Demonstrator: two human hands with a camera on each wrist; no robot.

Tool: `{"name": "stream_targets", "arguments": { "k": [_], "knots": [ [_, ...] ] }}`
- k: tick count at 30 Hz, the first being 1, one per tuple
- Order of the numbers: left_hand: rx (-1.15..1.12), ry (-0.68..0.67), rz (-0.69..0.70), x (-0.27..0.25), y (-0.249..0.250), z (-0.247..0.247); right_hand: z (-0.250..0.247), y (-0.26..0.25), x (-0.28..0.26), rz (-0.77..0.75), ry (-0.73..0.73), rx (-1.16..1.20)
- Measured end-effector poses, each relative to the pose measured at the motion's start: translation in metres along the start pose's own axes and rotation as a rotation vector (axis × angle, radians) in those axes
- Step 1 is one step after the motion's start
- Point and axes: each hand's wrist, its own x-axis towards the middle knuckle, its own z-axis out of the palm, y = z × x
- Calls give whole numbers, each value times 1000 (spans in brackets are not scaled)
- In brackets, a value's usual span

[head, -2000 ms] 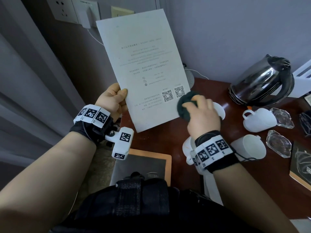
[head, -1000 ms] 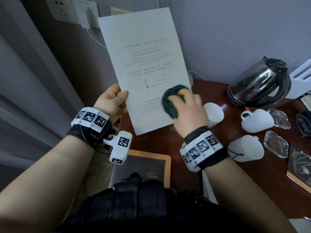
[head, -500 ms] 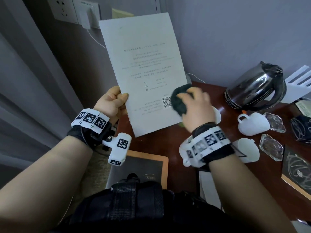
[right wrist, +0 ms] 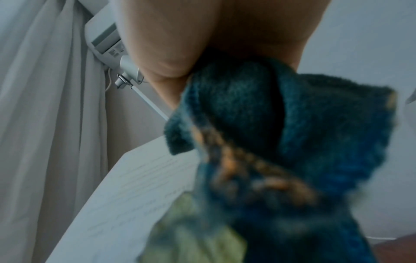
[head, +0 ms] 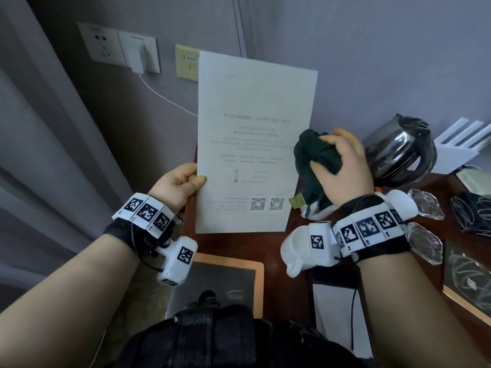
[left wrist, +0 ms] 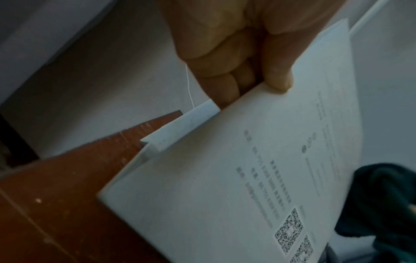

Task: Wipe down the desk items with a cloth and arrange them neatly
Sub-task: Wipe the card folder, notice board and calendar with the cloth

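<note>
A thin white booklet (head: 255, 144) with small print and two QR codes stands upright above the brown desk (head: 239, 243). My left hand (head: 183, 181) pinches its left edge, thumb on the printed face (left wrist: 279, 78). My right hand (head: 342, 168) grips a bunched dark teal cloth (head: 313, 160) just off the booklet's right edge, clear of the page. The cloth (right wrist: 281, 142) fills the right wrist view, with the booklet (right wrist: 126, 195) below left. A corner of the cloth (left wrist: 382, 201) shows in the left wrist view.
A steel kettle (head: 401, 150) stands at the back right. White cups (head: 300, 248), glass dishes (head: 425, 243) and dark cables (head: 473, 211) lie on the right of the desk. A framed dark board (head: 225, 282) lies near the front edge. Wall sockets (head: 119, 49) with a charger and cable hang behind.
My right hand has lifted the cloth off the booklet's lower face and moved it right, past the page's edge. The booklet has turned more upright in my left hand.
</note>
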Motion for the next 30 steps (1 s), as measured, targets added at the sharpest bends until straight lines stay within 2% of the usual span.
{"name": "stream_targets", "arguments": {
  "k": [3, 7, 11, 17, 22, 25, 27, 30],
  "knots": [
    [110, -39, -13, -1, -4, -8, -8, -1, 0, 17, -37, 94],
    [110, -24, -12, -1, -4, -16, -15, -6, -6, 72, -81, 221],
    [196, -73, -3, -5, -8, -25, -12, -11, -13, 46, -134, 185],
    [346, -83, -11, -15, -10, -24, -12, -16, -17, 42, -115, 123],
    [521, -145, -21, -25, -9, -14, -9, -21, -18, 38, -109, 16],
    [509, -117, 11, -31, -4, -11, -8, -21, -19, 41, -112, 9],
    [422, -77, 37, -34, 3, -15, -7, -20, -21, 43, -114, 9],
    [404, 56, 142, -33, 24, -24, -8, -21, -24, 20, -116, -12]
  ]
}}
